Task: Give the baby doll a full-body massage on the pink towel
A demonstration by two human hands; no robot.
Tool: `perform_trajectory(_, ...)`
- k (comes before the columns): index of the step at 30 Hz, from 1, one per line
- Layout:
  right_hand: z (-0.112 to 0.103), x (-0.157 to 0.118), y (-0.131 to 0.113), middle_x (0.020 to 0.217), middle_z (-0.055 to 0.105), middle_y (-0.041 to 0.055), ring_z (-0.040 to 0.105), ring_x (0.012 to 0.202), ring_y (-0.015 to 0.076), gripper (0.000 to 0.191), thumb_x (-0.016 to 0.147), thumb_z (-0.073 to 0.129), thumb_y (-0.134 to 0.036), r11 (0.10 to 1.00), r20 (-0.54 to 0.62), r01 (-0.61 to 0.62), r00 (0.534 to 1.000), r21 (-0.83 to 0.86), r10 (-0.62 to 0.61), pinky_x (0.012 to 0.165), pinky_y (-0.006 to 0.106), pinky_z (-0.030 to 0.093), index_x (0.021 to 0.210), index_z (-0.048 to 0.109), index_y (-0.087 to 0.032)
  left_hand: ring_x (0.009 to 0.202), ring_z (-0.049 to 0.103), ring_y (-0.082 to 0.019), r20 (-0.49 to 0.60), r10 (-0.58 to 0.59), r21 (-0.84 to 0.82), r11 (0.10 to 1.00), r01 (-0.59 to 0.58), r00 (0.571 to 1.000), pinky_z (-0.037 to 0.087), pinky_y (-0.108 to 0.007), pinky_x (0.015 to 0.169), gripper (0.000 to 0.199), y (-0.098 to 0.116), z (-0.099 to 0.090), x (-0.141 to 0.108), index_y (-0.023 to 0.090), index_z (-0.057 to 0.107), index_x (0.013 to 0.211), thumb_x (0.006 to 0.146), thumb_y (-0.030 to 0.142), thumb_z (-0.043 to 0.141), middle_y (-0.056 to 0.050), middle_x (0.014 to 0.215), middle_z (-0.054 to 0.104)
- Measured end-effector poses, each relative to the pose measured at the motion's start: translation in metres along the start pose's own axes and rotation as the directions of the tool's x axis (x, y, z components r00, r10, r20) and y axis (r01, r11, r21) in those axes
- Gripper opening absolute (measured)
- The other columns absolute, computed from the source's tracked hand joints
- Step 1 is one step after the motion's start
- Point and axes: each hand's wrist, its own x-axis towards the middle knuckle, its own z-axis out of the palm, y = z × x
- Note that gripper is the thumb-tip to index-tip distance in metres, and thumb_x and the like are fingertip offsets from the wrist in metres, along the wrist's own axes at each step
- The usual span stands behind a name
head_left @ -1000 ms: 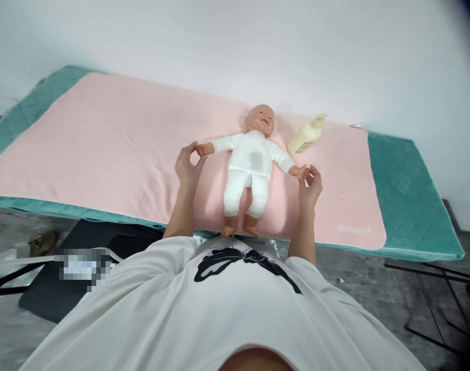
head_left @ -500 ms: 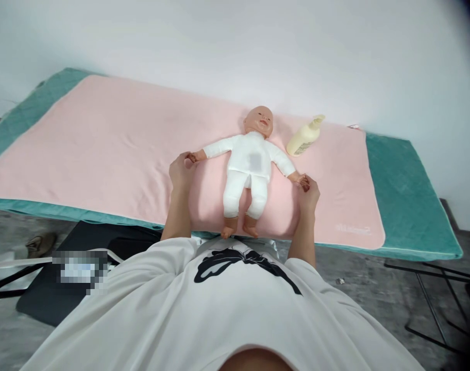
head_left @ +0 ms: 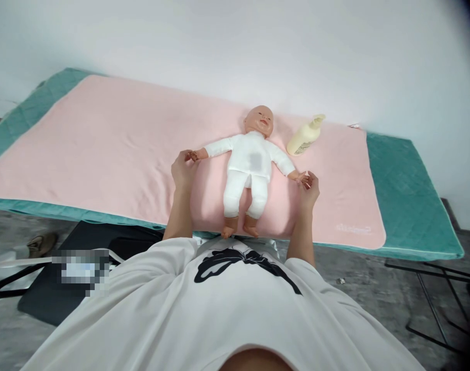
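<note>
A baby doll with a white cloth body lies on its back, arms spread and feet towards me. My left hand is closed around the doll's hand on the left side, thumb and fingers pinching it. On the other side my right hand holds the doll's other hand between thumb and fingers. Both of the doll's arms are stretched outward and slightly down. Up and right of the doll, a pale yellow pump bottle lies tilted on the pink mat.
The mat covers a green padded bed against a white wall. Below its left front edge is a black chair with a blurred-out item on it. A shoe is on the floor, and a black metal frame stands at right.
My fingers have shifted slightly on both of the doll's hands, with the right-hand fingers raised a little more. The doll's left-side hand has moved slightly up. The bottle stays put.
</note>
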Motion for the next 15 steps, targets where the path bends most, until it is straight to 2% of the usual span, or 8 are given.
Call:
perform_trajectory(3,0.011,-0.007,-0.015,0.13,0.062,0.0097,0.064,0.112,0.0202,0.051,0.081,0.065,-0.035,0.997,-0.04,0.069,0.997,0.031,-0.068,0.096,0.039,0.056,0.13,0.056,-0.023,0.103,0.069,-0.021,-0.07,0.116,-0.107,0.987,-0.123,0.991,0.054,-0.035,0.096,0.04,0.012,0.007,-0.004,0.022,0.064,0.115,0.076,0.021,0.071,-0.006,0.115,0.07)
perform_trajectory(5,0.022,-0.012,-0.026,0.132,0.059,0.0103,0.064,0.115,0.0209,0.05,0.085,0.061,-0.037,0.986,-0.055,0.156,0.987,0.063,-0.153,0.097,0.04,0.056,0.133,0.054,-0.023,0.109,0.067,-0.022,-0.118,0.216,-0.115,0.966,-0.23,0.969,0.051,-0.036,0.101,0.042,0.026,0.013,-0.008,0.02,0.062,0.121,0.081,0.027,0.069,-0.009,0.12,0.068)
perform_trajectory(7,0.034,-0.019,-0.038,0.13,0.06,0.0105,0.062,0.119,0.022,0.047,0.088,0.058,-0.038,0.966,-0.059,0.246,0.968,0.082,-0.242,0.099,0.041,0.056,0.132,0.054,-0.022,0.114,0.065,-0.023,-0.116,0.302,-0.12,0.941,-0.315,0.946,0.049,-0.037,0.105,0.044,0.042,0.02,-0.014,0.02,0.06,0.126,0.086,0.035,0.066,-0.01,0.123,0.067)
perform_trajectory(10,0.051,-0.028,-0.056,0.124,0.064,0.0097,0.063,0.118,0.0216,0.039,0.092,0.054,-0.036,0.928,-0.028,0.368,0.93,0.059,-0.367,0.104,0.043,0.053,0.128,0.058,-0.021,0.119,0.063,-0.024,-0.027,0.439,-0.122,0.89,-0.439,0.898,0.046,-0.039,0.108,0.045,0.065,0.034,-0.022,0.021,0.06,0.128,0.09,0.044,0.062,-0.01,0.125,0.067)
perform_trajectory(15,0.069,-0.038,-0.07,0.122,0.068,0.0096,0.064,0.116,0.0224,0.037,0.093,0.053,-0.033,0.875,0.125,0.484,0.868,-0.001,-0.48,0.108,0.047,0.049,0.129,0.059,-0.023,0.118,0.064,-0.022,0.19,0.647,-0.055,0.758,-0.65,0.738,0.044,-0.04,0.111,0.039,0.089,0.06,-0.033,0.023,0.061,0.128,0.094,0.041,0.056,-0.008,0.125,0.07)
